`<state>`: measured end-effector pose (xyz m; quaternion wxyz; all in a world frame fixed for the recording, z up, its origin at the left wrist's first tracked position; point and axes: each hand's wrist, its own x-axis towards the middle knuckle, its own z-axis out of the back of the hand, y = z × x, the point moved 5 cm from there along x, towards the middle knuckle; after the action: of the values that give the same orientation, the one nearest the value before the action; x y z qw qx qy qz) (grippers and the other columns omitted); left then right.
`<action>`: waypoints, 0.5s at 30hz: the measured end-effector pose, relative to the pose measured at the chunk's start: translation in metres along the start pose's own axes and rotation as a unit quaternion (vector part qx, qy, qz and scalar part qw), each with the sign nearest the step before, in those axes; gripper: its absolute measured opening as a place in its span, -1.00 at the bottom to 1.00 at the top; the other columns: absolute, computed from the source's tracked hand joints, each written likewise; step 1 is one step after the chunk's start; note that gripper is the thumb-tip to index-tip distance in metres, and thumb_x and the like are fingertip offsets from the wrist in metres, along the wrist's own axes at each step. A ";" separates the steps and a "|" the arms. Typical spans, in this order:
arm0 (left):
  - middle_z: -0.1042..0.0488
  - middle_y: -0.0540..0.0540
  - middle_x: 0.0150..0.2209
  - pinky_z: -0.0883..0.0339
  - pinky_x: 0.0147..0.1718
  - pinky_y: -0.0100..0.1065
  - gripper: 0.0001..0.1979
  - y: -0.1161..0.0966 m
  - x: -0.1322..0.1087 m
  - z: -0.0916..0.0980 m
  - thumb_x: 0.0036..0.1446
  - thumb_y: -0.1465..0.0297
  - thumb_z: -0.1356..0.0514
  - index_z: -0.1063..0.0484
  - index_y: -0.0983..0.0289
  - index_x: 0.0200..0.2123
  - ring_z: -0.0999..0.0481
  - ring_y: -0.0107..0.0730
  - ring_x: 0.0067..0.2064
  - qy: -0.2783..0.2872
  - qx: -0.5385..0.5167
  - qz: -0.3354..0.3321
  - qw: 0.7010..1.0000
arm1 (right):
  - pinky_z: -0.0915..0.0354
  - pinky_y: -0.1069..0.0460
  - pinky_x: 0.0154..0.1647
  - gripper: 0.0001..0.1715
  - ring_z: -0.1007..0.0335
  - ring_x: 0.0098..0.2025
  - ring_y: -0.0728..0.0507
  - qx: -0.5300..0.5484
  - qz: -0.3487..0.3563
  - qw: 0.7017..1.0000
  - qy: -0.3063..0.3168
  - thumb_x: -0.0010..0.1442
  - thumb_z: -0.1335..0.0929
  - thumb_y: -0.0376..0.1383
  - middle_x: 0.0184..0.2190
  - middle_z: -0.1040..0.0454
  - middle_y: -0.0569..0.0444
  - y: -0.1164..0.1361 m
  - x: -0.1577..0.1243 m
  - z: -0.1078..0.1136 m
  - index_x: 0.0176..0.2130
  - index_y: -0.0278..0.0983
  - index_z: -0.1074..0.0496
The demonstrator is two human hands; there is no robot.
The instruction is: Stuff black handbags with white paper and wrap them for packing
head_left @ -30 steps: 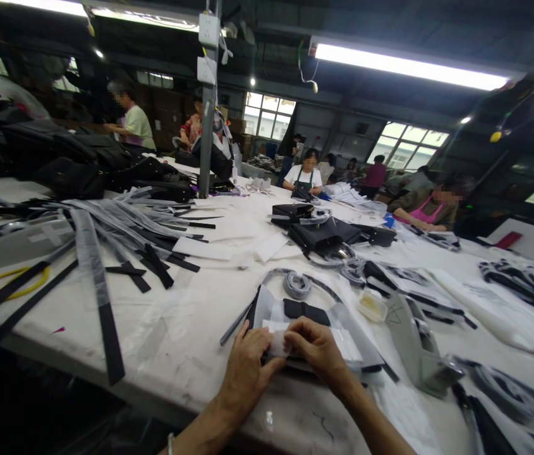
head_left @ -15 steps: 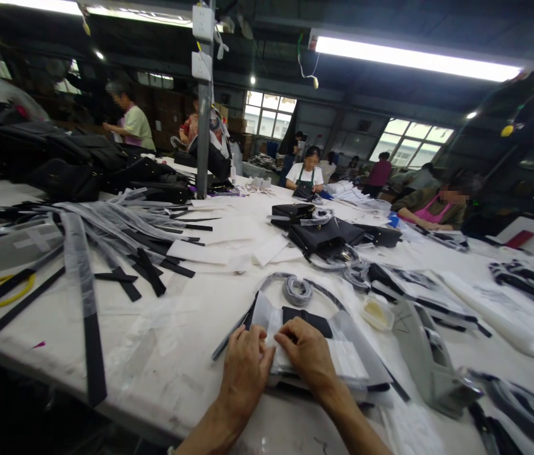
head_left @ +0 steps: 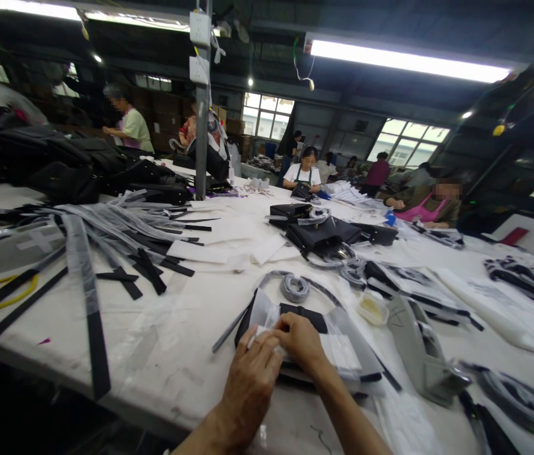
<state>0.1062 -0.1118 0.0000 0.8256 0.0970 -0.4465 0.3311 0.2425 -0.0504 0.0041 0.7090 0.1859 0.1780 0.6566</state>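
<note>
Before me a black handbag (head_left: pixel 316 319) lies on the table, partly covered by a translucent grey-white sheet (head_left: pixel 267 304). Across it rests a white wrapping sheet (head_left: pixel 342 351), thin and folded. My left hand (head_left: pixel 254 373) is closed on this sheet's left part, fingers bent over it. My right hand (head_left: pixel 299 341) pinches the sheet close beside the left fingertips; the exact grip is hidden behind the fingers. Beyond the hands, a wrapped coiled strap (head_left: pixel 295 287) sits inside the bag's curved handle (head_left: pixel 326 291).
Wrapped black straps (head_left: pixel 91 303) spread over the left side. A grey tape dispenser (head_left: pixel 421 354) and a small yellowish dish (head_left: pixel 373 309) stand at right. More black bags (head_left: pixel 323 234) lie farther back. A metal post (head_left: pixel 201 145) rises behind; several co-workers sit or stand around.
My left hand has shifted slightly right and its fingers have folded over the white sheet. My right hand has come closer against it. The view has turned a little.
</note>
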 end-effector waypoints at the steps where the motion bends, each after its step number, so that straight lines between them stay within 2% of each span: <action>1: -0.53 0.10 -0.09 -0.09 0.22 -0.12 -0.70 -0.005 -0.006 0.002 0.34 0.58 0.07 -0.43 0.30 -0.07 -0.47 -0.29 0.02 0.003 0.009 -0.022 1.000 | -0.13 0.07 -0.35 -0.93 -0.47 -0.31 -0.06 0.000 -0.004 1.000 0.005 0.07 -0.44 -0.25 -0.40 -0.57 0.18 0.000 0.001 0.000 -0.45 -0.17 -0.54; 5: -0.51 0.16 0.00 -0.18 0.13 -0.19 -0.60 -0.010 -0.023 -0.001 0.29 0.63 0.08 -0.37 0.35 0.10 -0.46 -0.26 0.03 0.078 0.061 -0.028 0.995 | -0.10 0.06 -0.39 -0.92 -0.48 -0.31 -0.11 -0.011 -0.025 1.000 0.007 0.00 -0.47 -0.22 -0.43 -0.58 0.17 0.002 0.004 0.001 -0.47 -0.17 -0.54; 10: -0.49 0.18 -0.05 -0.28 0.03 -0.12 -0.60 -0.004 -0.020 -0.008 0.23 0.62 -0.02 -0.34 0.36 0.12 -0.47 -0.20 -0.04 0.146 0.093 -0.015 0.985 | -0.15 0.03 -0.34 -0.92 -0.47 -0.29 -0.15 -0.027 -0.022 0.999 -0.032 0.02 -0.45 -0.26 -0.40 -0.57 0.09 0.016 0.001 0.006 -0.48 -0.20 -0.51; 13: -0.48 0.17 -0.06 -0.26 0.05 -0.08 -0.60 -0.001 -0.017 -0.010 0.23 0.61 -0.04 -0.34 0.35 0.12 -0.46 -0.19 -0.04 0.151 0.096 -0.018 0.984 | -0.23 0.03 -0.22 -0.92 -0.46 -0.23 -0.14 -0.016 0.009 0.997 -0.075 0.11 -0.39 -0.26 -0.31 -0.56 0.07 0.013 -0.009 0.029 -0.39 -0.20 -0.50; 15: -0.48 0.17 -0.06 -0.24 0.08 -0.08 -0.60 -0.001 -0.018 -0.010 0.23 0.62 -0.03 -0.34 0.33 0.12 -0.46 -0.20 -0.01 0.144 0.091 -0.017 0.985 | -0.27 0.02 -0.16 -0.81 -0.45 -0.23 -0.14 0.014 0.019 0.991 -0.130 0.18 -0.34 -0.16 -0.31 -0.56 0.06 -0.010 -0.022 0.061 -0.34 -0.19 -0.50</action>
<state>0.1063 -0.1161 -0.0204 0.8743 0.1310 -0.2896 0.3669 0.2794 -0.0752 0.0525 0.7106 0.2831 0.0900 0.6379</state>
